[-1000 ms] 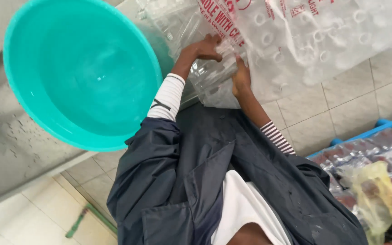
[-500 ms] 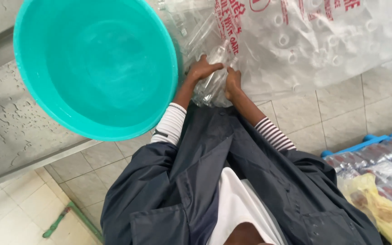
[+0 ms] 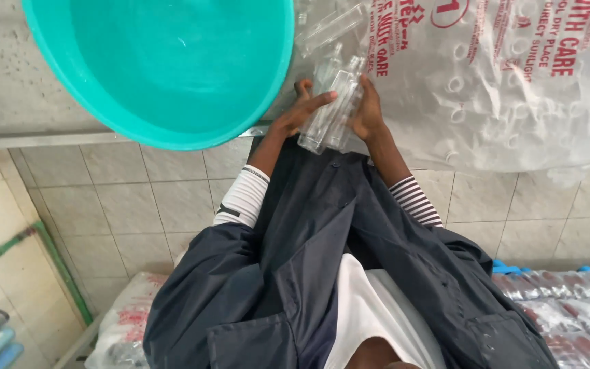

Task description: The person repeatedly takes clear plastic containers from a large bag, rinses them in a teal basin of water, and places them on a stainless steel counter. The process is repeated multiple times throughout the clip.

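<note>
Left hand (image 3: pixel 300 113) and right hand (image 3: pixel 367 113) close from either side on a cluster of clear glass bottles (image 3: pixel 329 109) at the counter's edge, between the teal basin (image 3: pixel 172 68) and a clear plastic sack (image 3: pixel 513 89) (red-printed, filled with bottles).

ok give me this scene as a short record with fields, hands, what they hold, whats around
left hand: grips the clear bottles from the left side
right hand: grips the same bottles from the right side
clear bottles: empty-looking, held together between both hands, exact count unclear
plastic bag: large, clear, red print, full of similar bottles, right of the hands
basin: teal, round, left of the hands, on a grey ledge
below: tiled wall, wrapped packs at lower right
</note>
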